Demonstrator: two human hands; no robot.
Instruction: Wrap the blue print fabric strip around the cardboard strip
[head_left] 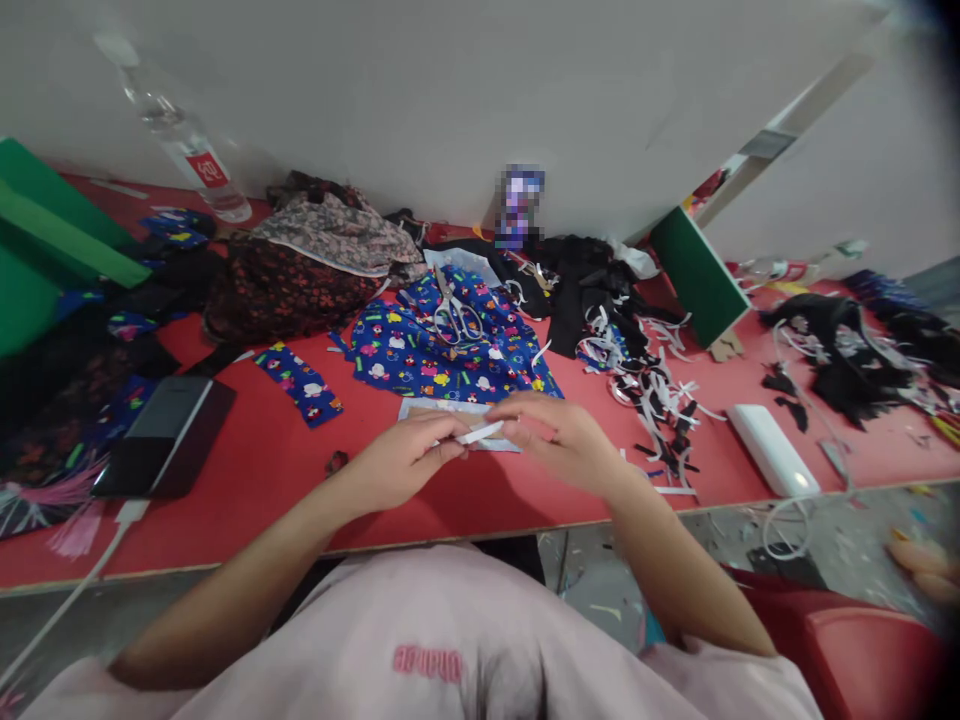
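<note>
My left hand (396,462) and my right hand (564,438) meet over the front middle of the table. Between their fingertips is a short white strip (480,433), pinched at its left end by the left fingers and at its right end by the right ones. Beneath the hands lies a pale printed cloth edge (501,443), mostly covered by the fingers. Just beyond them spreads a blue cartoon-print cloth (409,360), with metal scissors (456,318) resting on it. A small piece of the same blue print (300,384) lies off to the left.
Dark floral cloth (300,280) is heaped at the back left near a water bottle (199,165). A black box-like device (169,435) sits at left. On the right are white and black scraps (664,400), a white power bank (772,450) and a green divider (697,275).
</note>
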